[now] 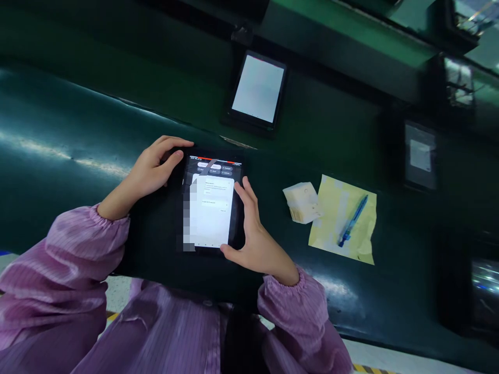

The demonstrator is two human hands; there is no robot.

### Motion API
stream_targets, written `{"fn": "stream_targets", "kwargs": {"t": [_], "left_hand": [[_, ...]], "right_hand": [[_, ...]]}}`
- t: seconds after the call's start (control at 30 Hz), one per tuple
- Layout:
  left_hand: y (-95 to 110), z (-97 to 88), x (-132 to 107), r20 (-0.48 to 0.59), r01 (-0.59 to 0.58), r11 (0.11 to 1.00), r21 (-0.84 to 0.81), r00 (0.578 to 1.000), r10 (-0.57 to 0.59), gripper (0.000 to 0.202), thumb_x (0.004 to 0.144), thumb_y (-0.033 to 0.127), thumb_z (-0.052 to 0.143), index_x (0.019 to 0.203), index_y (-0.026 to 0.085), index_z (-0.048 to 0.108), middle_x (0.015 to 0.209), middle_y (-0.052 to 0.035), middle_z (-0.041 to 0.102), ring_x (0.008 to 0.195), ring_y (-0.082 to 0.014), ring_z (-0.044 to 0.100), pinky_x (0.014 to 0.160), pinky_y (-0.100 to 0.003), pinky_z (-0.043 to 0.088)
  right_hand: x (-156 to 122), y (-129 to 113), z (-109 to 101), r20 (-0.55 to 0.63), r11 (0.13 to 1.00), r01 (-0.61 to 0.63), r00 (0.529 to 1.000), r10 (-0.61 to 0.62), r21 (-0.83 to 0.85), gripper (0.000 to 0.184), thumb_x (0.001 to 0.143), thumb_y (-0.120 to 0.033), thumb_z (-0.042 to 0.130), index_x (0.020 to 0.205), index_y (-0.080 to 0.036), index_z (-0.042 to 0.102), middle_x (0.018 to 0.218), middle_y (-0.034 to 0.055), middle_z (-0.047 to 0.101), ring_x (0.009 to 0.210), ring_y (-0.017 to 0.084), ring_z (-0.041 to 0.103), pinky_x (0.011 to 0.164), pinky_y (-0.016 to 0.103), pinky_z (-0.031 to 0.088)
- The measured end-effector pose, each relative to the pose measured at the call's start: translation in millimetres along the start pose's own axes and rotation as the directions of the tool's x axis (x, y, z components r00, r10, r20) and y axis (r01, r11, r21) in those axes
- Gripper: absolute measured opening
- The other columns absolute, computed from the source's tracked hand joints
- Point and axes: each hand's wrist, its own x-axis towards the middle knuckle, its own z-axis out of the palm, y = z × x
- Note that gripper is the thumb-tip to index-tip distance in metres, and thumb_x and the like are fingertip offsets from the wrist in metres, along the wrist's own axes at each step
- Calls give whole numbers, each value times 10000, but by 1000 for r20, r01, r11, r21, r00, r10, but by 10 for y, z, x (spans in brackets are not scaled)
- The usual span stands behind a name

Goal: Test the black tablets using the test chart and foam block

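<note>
A black tablet [212,223] with a lit screen is in front of me, near the table's front edge. Notification cards and a row of buttons show on it, and a blurred patch of squares covers its left part. My left hand [158,163] grips its upper left corner, forefinger along the top and thumb at the side. At the right side, my right hand [253,234] has its fingers along the edge and its thumb at the lower right corner of the screen. The tablet's underside is hidden.
A crumpled whitish packet [302,202] touches a yellow paper sheet [331,228] bearing a blue pen [353,221]. Beyond lies a second lit tablet [259,88]. Another device [420,156] lies at the right, blurred. Dark green covers the table [70,156].
</note>
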Motion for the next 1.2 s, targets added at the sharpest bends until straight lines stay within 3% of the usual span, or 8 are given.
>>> {"fn": "stream_targets", "kwargs": {"t": [0.13,0.4,0.63,0.87,1.0,1.2], "left_hand": [[-1,0,3,6,-1,1000,3,1000,1,302,1060,431,567,1298,325,720,1264,0,623,608,-38,536,405,-194,480],[11,-2,-3,-13,3,1000,18,1000,-3,283,1062,446,567,1272,340,725,1235,19,634,583,-29,526,392,-193,470],[2,-12,-9,-7,-5,1000,24,1000,5,281,1071,365,558,1295,311,719,1264,20,635,554,-11,520,407,-186,468],[11,11,2,-33,-22,998,54,999,24,299,1034,245,566,1281,291,729,1238,-12,646,543,-12,529,386,-151,454],[-2,17,1,-38,-22,998,66,999,25,300,1029,248,571,1276,298,735,1244,-24,644,565,-27,544,377,-144,453],[-10,8,2,-37,-32,997,73,999,35,306,1031,229,569,1285,288,729,1249,-32,654,567,-22,542,406,-142,450]], "right_hand": [[10,-12,41,-19,1000,-15,1000,16,11,1196,810,-278,764,1665,-459,-52,1796,-15,-196,1679,363,-86,1313,687,219],[47,-60,216,-94,998,-57,994,59,23,1243,789,-437,855,1660,-454,-32,1787,-14,-235,1677,355,-105,1309,678,246],[20,-27,98,-48,996,-22,999,26,84,1147,869,-496,775,1663,-433,-50,1796,-2,-209,1680,333,-102,1322,664,214],[44,-59,202,-91,998,-45,995,49,40,1166,816,-360,809,1651,-439,-1,1791,-23,-217,1681,317,-100,1321,649,233],[66,-64,265,-126,996,-65,989,72,57,1185,805,-433,846,1647,-459,13,1788,-35,-229,1679,332,-104,1316,657,246],[48,-12,168,-113,992,-12,993,27,128,1055,921,-502,736,1648,-436,-26,1806,12,-125,1684,325,-55,1331,639,233]]}}
